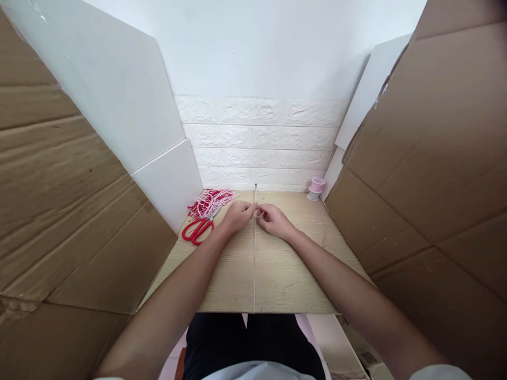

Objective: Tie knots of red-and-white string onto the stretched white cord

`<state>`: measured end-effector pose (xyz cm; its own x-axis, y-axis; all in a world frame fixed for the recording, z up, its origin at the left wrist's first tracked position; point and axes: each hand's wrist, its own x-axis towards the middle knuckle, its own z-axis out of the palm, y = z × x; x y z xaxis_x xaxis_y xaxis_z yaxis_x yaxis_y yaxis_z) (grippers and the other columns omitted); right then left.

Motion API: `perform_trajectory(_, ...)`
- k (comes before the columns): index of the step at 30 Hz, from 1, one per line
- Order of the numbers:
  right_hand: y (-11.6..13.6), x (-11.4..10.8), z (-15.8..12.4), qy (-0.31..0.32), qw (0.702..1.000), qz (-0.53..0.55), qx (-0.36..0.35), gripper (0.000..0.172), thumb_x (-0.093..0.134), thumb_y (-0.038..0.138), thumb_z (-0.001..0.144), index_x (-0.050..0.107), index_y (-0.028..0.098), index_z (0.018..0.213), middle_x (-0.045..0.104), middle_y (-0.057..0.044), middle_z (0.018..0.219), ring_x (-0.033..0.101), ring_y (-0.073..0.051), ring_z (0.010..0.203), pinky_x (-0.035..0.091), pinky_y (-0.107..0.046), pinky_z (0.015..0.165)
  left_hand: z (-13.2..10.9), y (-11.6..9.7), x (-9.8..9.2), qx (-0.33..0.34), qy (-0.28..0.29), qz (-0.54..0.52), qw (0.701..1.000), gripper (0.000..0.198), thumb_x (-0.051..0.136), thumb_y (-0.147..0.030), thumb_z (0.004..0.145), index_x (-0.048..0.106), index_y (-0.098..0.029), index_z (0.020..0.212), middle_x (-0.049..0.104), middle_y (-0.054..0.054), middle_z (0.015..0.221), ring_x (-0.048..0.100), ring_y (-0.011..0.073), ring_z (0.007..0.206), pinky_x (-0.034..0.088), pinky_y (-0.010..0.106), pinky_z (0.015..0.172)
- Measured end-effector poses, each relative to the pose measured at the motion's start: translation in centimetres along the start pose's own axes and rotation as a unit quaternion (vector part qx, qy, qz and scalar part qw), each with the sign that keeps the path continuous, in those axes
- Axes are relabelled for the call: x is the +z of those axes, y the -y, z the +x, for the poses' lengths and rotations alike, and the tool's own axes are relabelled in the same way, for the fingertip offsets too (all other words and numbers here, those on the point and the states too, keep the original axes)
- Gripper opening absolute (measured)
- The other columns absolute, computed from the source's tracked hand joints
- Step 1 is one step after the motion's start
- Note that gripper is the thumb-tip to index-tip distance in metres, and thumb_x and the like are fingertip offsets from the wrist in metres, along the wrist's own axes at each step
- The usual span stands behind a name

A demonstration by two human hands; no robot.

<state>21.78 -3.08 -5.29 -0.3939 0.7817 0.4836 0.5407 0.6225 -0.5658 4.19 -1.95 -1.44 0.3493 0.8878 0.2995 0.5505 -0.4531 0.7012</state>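
Note:
A thin pale cord (254, 269) stretches straight down the middle of the table, from a small dark hook or nail (255, 185) by the wall to the front edge. Its upper part (255, 196) looks thicker and braided or knotted. My left hand (241, 215) pinches the cord just below that thicker part. Right beside it, my right hand (274, 220) has its fingers curled and bunched at the cord; whatever lies between the fingertips is too small to make out. Both hands nearly touch each other.
Red-handled scissors (198, 230) lie left of my left hand, blades toward a tangled heap of red and pink-white cords (209, 202). Two stacked spools, pink (317, 184) and whitish (313, 195), stand at the back right. Cardboard walls (79, 211) flank the wooden table (229, 285).

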Motion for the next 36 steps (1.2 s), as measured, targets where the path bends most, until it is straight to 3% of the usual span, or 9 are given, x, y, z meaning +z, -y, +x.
perform_trajectory(6, 0.8, -0.3, -0.1, 0.017, 1.000, -0.021, -0.012, 0.008, 0.062, 0.017, 0.081, 0.065, 0.018, 0.088, 0.061, -0.001, 0.081, 0.051, -0.015, 0.077, 0.037, -0.026, 0.073, -0.3, -0.5, 0.3, 0.026, 0.047, -0.061, 0.997, 0.048, 0.045, -0.049, 0.086, 0.044, -0.017, 0.050, 0.040, -0.003, 0.051, 0.038, 0.0101, 0.053, 0.029, 0.025, 0.055)
perform_trajectory(9, 1.2, -0.5, 0.0, 0.015, 1.000, -0.021, 0.009, 0.006, 0.059, 0.019, 0.086, 0.064, 0.018, 0.083, 0.062, -0.001, 0.079, 0.052, -0.015, 0.077, 0.038, -0.026, 0.075, -0.2, -0.4, 0.5, 0.019, -0.013, -0.040, 0.999, 0.043, 0.042, -0.041, 0.087, 0.045, -0.018, 0.052, 0.044, -0.002, 0.053, 0.043, 0.0118, 0.057, 0.032, 0.026, 0.058)
perform_trajectory(13, 1.6, -0.7, 0.1, 0.010, 0.999, -0.013, 0.031, 0.029, 0.048, 0.030, 0.097, 0.062, 0.018, 0.075, 0.063, -0.002, 0.076, 0.054, -0.015, 0.078, 0.038, -0.027, 0.078, 0.3, 0.2, 0.5, -0.040, -0.130, 0.072, 0.988, 0.031, 0.045, -0.030, 0.084, 0.050, -0.019, 0.055, 0.053, 0.000, 0.057, 0.047, 0.0141, 0.061, 0.035, 0.028, 0.063)
perform_trajectory(16, 1.7, -1.0, 0.2, 0.009, 0.999, 0.011, 0.036, 0.037, 0.041, 0.033, 0.101, 0.062, 0.018, 0.076, 0.065, -0.003, 0.081, 0.057, -0.015, 0.082, 0.039, -0.027, 0.082, 0.6, 0.4, 0.5, -0.077, -0.147, 0.126, 0.978, 0.018, 0.049, -0.023, 0.078, 0.061, -0.018, 0.066, 0.066, 0.003, 0.071, 0.056, 0.0168, 0.070, 0.038, 0.030, 0.072)
perform_trajectory(22, 1.4, -1.1, 0.2, -0.006, 0.998, 0.033, 0.048, 0.040, 0.038, 0.036, 0.102, 0.062, 0.018, 0.074, 0.065, -0.003, 0.079, 0.057, -0.016, 0.081, 0.039, -0.026, 0.081, 0.8, 0.5, 0.8, -0.091, -0.106, 0.125, 0.982, 0.016, 0.058, -0.022, 0.074, 0.073, -0.019, 0.078, 0.075, 0.005, 0.085, 0.064, 0.0218, 0.085, 0.041, 0.037, 0.087)
perform_trajectory(29, 1.4, -0.5, 0.1, -0.008, 0.995, 0.063, 0.082, 0.041, 0.039, 0.038, 0.101, 0.063, 0.018, 0.074, 0.065, -0.002, 0.076, 0.058, -0.016, 0.078, 0.040, -0.026, 0.075, 0.7, 1.6, 0.1, -0.019, 0.031, -0.001, 0.999, 0.019, 0.064, -0.028, 0.072, 0.076, -0.017, 0.083, 0.073, 0.004, 0.083, 0.062, 0.0168, 0.075, 0.046, 0.028, 0.071)
perform_trajectory(36, 1.6, -0.3, 0.3, -0.020, 0.991, 0.090, 0.099, 0.040, 0.039, 0.037, 0.100, 0.063, 0.019, 0.073, 0.064, -0.001, 0.074, 0.057, -0.016, 0.073, 0.038, -0.026, 0.071, 0.4, 1.7, -0.6, 0.005, 0.057, -0.026, 0.998, 0.024, 0.067, -0.040, 0.077, 0.078, -0.019, 0.083, 0.071, 0.004, 0.082, 0.061, 0.0152, 0.074, 0.046, 0.026, 0.071)
